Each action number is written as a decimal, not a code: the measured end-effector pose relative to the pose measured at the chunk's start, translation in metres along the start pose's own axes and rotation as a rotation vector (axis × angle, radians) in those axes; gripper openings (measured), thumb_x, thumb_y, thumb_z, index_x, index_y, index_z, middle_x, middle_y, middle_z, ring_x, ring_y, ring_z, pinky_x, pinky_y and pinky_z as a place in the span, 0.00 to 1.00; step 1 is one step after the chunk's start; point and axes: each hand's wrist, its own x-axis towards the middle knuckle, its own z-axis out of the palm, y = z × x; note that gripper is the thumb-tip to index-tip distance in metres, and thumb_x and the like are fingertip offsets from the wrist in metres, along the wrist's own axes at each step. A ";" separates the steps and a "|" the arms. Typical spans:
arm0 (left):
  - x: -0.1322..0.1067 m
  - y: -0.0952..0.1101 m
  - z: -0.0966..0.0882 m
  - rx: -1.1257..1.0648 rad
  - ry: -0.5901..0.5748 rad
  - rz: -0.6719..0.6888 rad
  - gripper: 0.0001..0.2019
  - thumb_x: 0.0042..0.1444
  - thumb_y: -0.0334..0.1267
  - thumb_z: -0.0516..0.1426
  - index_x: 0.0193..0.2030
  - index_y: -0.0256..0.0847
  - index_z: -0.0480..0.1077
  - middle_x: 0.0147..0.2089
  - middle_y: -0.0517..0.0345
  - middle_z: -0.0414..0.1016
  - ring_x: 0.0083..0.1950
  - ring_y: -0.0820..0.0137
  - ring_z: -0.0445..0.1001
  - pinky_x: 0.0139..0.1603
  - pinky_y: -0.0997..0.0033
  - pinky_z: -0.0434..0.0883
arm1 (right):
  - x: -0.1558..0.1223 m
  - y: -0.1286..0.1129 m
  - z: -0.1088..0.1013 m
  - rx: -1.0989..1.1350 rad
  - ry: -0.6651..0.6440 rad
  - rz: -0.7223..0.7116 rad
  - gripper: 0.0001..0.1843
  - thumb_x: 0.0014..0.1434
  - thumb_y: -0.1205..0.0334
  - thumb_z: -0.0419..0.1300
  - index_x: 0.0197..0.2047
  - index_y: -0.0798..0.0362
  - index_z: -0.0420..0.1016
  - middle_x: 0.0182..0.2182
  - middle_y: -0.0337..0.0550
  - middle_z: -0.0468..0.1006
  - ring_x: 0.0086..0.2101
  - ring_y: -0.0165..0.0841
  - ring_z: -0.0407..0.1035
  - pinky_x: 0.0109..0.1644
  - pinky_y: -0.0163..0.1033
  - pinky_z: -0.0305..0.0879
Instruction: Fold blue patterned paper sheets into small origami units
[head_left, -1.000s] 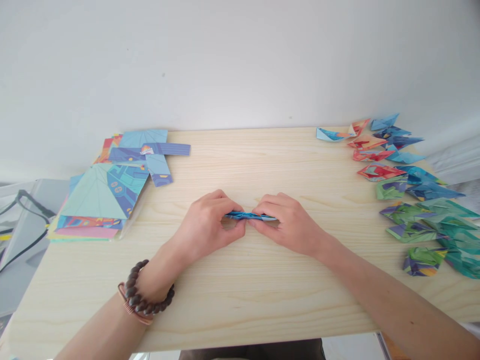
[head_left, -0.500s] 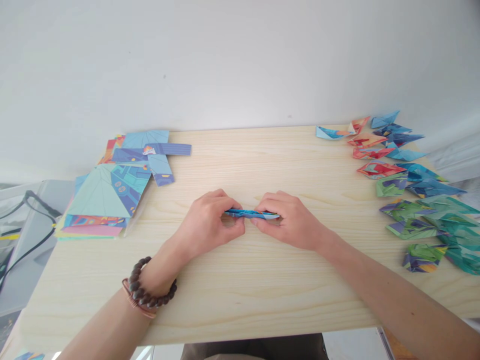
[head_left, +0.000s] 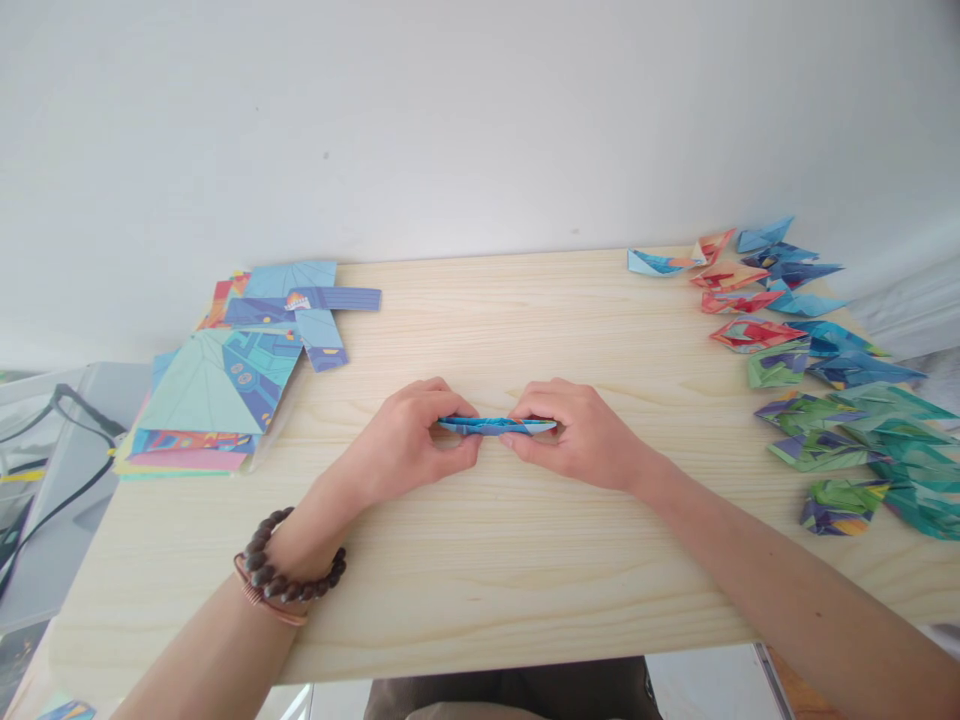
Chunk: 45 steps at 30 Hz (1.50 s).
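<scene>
A narrow, folded blue paper piece (head_left: 493,426) is held level above the middle of the table, seen along its edge. My left hand (head_left: 416,432) pinches its left end between thumb and fingers. At the other end, my right hand (head_left: 574,432) grips it the same way, thumb toward me. Only the stretch between the two hands and bits near the fingers show; its underside is hidden. A dark beaded bracelet (head_left: 262,565) circles my left wrist.
At the left lies a stack of patterned paper sheets (head_left: 217,385) with a paper strip (head_left: 352,299) on top. Several folded paper boats stand along the right, among them a red one (head_left: 757,334) and a green one (head_left: 844,505). A wall (head_left: 480,130) rises behind the wooden table (head_left: 480,560).
My left hand has shifted slightly left along the folded paper, so more of it shows between my hands. The right hand stays almost in place. The view has moved a little.
</scene>
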 end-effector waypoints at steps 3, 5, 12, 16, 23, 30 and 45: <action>0.001 0.001 0.000 0.000 -0.004 -0.010 0.05 0.49 0.32 0.57 0.32 0.38 0.73 0.30 0.59 0.67 0.33 0.72 0.68 0.32 0.74 0.65 | 0.001 -0.001 0.000 0.010 -0.015 -0.004 0.05 0.54 0.63 0.61 0.28 0.54 0.70 0.24 0.34 0.68 0.26 0.25 0.59 0.36 0.34 0.54; 0.001 0.001 -0.001 -0.022 -0.013 -0.022 0.05 0.49 0.32 0.56 0.33 0.39 0.74 0.31 0.59 0.68 0.33 0.72 0.68 0.33 0.74 0.65 | 0.001 -0.001 -0.002 0.033 -0.023 0.002 0.05 0.54 0.63 0.61 0.28 0.54 0.70 0.23 0.33 0.67 0.26 0.25 0.59 0.35 0.34 0.54; 0.000 0.000 -0.006 -0.106 -0.010 -0.068 0.07 0.49 0.32 0.57 0.35 0.38 0.75 0.33 0.59 0.71 0.32 0.74 0.69 0.33 0.76 0.66 | 0.001 0.004 -0.011 0.113 -0.071 -0.016 0.06 0.53 0.63 0.61 0.28 0.54 0.71 0.23 0.34 0.65 0.25 0.25 0.59 0.30 0.32 0.52; -0.001 -0.004 -0.006 -0.122 0.005 -0.086 0.07 0.49 0.34 0.58 0.35 0.38 0.76 0.33 0.59 0.71 0.31 0.75 0.68 0.31 0.77 0.65 | 0.001 0.006 -0.013 0.152 -0.088 -0.003 0.06 0.53 0.62 0.61 0.27 0.55 0.70 0.23 0.34 0.65 0.25 0.24 0.58 0.28 0.31 0.52; -0.001 -0.004 -0.010 -0.144 -0.055 -0.097 0.09 0.52 0.35 0.56 0.36 0.38 0.78 0.32 0.58 0.72 0.27 0.77 0.66 0.25 0.78 0.62 | 0.001 0.005 -0.016 0.151 -0.116 0.003 0.06 0.53 0.62 0.60 0.27 0.55 0.70 0.23 0.34 0.65 0.24 0.24 0.58 0.27 0.31 0.51; -0.002 -0.005 -0.026 -0.109 -0.241 0.036 0.14 0.56 0.32 0.51 0.39 0.43 0.78 0.33 0.58 0.73 0.33 0.73 0.69 0.33 0.75 0.66 | 0.001 0.004 -0.018 0.195 -0.126 0.039 0.07 0.53 0.61 0.61 0.28 0.55 0.71 0.22 0.33 0.63 0.23 0.23 0.55 0.25 0.30 0.50; 0.002 0.009 -0.009 0.059 -0.147 0.105 0.05 0.51 0.36 0.57 0.32 0.40 0.73 0.26 0.63 0.72 0.30 0.73 0.67 0.42 0.69 0.61 | 0.002 0.003 -0.008 0.078 -0.092 -0.021 0.08 0.52 0.60 0.62 0.26 0.54 0.71 0.22 0.36 0.70 0.27 0.27 0.61 0.31 0.33 0.54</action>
